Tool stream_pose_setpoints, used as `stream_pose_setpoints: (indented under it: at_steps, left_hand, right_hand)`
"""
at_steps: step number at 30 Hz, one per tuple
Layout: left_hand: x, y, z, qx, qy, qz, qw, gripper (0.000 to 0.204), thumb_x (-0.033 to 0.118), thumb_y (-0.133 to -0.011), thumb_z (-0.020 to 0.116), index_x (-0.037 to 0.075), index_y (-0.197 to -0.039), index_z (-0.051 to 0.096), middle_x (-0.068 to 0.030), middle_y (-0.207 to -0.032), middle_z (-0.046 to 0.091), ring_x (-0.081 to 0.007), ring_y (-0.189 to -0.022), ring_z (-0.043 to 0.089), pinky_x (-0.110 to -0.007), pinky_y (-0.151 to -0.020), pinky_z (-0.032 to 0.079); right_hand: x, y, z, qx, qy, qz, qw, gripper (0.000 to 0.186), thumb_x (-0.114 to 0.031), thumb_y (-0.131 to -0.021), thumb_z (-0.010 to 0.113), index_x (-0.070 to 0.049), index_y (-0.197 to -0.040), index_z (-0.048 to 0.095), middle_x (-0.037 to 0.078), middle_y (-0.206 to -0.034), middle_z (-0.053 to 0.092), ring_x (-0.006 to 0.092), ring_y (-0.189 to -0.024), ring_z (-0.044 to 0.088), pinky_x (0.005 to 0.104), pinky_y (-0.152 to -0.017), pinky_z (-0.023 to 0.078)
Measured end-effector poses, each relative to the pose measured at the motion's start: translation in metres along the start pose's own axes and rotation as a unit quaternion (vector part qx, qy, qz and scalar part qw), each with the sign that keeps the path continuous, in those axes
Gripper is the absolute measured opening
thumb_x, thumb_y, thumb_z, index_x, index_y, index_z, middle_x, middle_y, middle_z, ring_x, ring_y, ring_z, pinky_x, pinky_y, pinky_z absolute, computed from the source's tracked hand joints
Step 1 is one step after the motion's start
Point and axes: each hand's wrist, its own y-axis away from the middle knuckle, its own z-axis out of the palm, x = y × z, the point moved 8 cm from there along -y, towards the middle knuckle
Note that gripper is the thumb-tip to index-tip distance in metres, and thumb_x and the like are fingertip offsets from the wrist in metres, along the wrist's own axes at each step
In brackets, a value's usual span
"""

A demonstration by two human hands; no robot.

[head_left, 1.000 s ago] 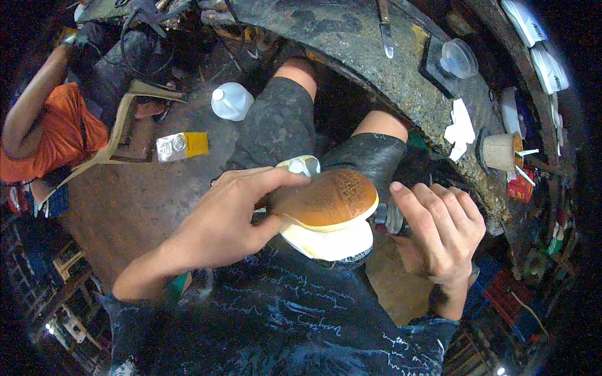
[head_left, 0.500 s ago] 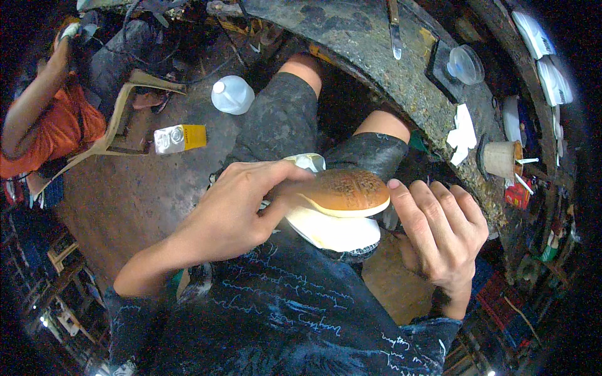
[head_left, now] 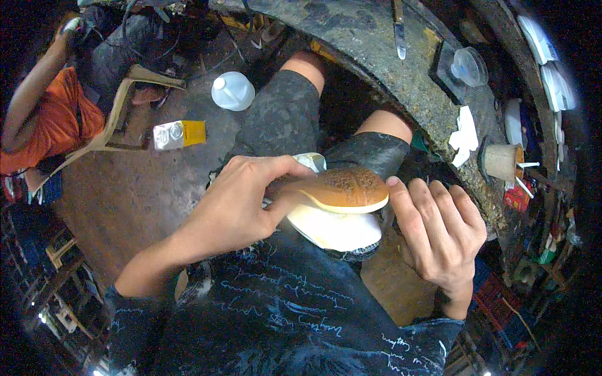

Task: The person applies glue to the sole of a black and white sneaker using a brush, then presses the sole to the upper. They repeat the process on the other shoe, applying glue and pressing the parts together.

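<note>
My left hand [head_left: 235, 207] grips a tan-brown sole [head_left: 348, 188] with a cream edge at its narrow waist, thumb and fingers around it. Just beneath the sole, over my lap, lies a shoe [head_left: 329, 230] with a white underside and a dark stitched rim; its far end shows white behind my left fingers. My right hand [head_left: 439, 232] is beside the sole's rounded tip, fingers curled and side by side, the index fingertip at or touching that edge. Its thumb and anything inside its curl are hidden.
A stone-like bench [head_left: 351, 31] curves past my knees, bearing a knife [head_left: 399, 34], plastic container [head_left: 469, 67], white scrap [head_left: 464, 135] and pot [head_left: 501, 161]. A plastic jug [head_left: 232, 91] and yellow-and-silver can [head_left: 180, 135] stand on the floor. A person in orange [head_left: 69, 119] sits at left.
Since a second ago the sole has shifted slightly right and up, its tip closer to my right index finger, which has risen a little. My left hand has moved slightly up.
</note>
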Motion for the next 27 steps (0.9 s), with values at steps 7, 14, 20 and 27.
stream_pose_setpoints:
  at_steps: [7, 14, 20, 27]
  left_hand:
    - [-0.01, -0.003, 0.003, -0.054, -0.015, -0.056, 0.997, 0.038, -0.003, -0.087, 0.069, -0.001, -0.124, 0.074, -0.0176, -0.118, 0.081, -0.028, -0.109, 0.08, -0.038, -0.087, 0.068]
    - [-0.013, -0.006, 0.006, -0.041, -0.007, -0.068, 0.997, 0.033, -0.002, -0.087, 0.072, -0.002, -0.12, 0.075, -0.0174, -0.113, 0.082, -0.0276, -0.106, 0.081, -0.039, -0.086, 0.069]
    - [-0.019, -0.007, 0.007, -0.039, -0.033, -0.083, 0.995, 0.031, 0.001, -0.09, 0.073, -0.002, -0.121, 0.075, -0.0178, -0.113, 0.082, -0.0279, -0.105, 0.081, -0.041, -0.086, 0.069]
    - [-0.009, -0.011, 0.005, -0.05, -0.003, -0.03, 0.998, 0.03, 0.002, -0.094, 0.073, -0.002, -0.124, 0.075, -0.0182, -0.112, 0.082, -0.027, -0.106, 0.081, -0.041, -0.091, 0.068]
  right_hand:
    - [-0.002, 0.001, 0.007, 0.001, -0.006, -0.011, 1.0, 0.037, -0.016, -0.092, 0.069, 0.0, -0.125, 0.075, 0.01, -0.102, 0.073, 0.0221, -0.088, 0.072, 0.0381, -0.077, 0.055]
    - [-0.003, 0.001, 0.009, -0.005, -0.002, -0.013, 1.0, 0.038, -0.016, -0.091, 0.069, 0.0, -0.125, 0.075, 0.01, -0.102, 0.073, 0.0221, -0.088, 0.072, 0.0382, -0.077, 0.056]
    - [-0.002, 0.002, 0.013, 0.001, -0.02, -0.008, 1.0, 0.037, -0.015, -0.091, 0.069, 0.0, -0.125, 0.075, 0.01, -0.102, 0.074, 0.0222, -0.088, 0.072, 0.0379, -0.076, 0.056]
    - [0.015, 0.007, 0.011, -0.007, -0.08, 0.04, 0.996, 0.037, -0.013, -0.09, 0.071, -0.001, -0.126, 0.076, 0.01, -0.105, 0.075, 0.0233, -0.091, 0.074, 0.0386, -0.078, 0.057]
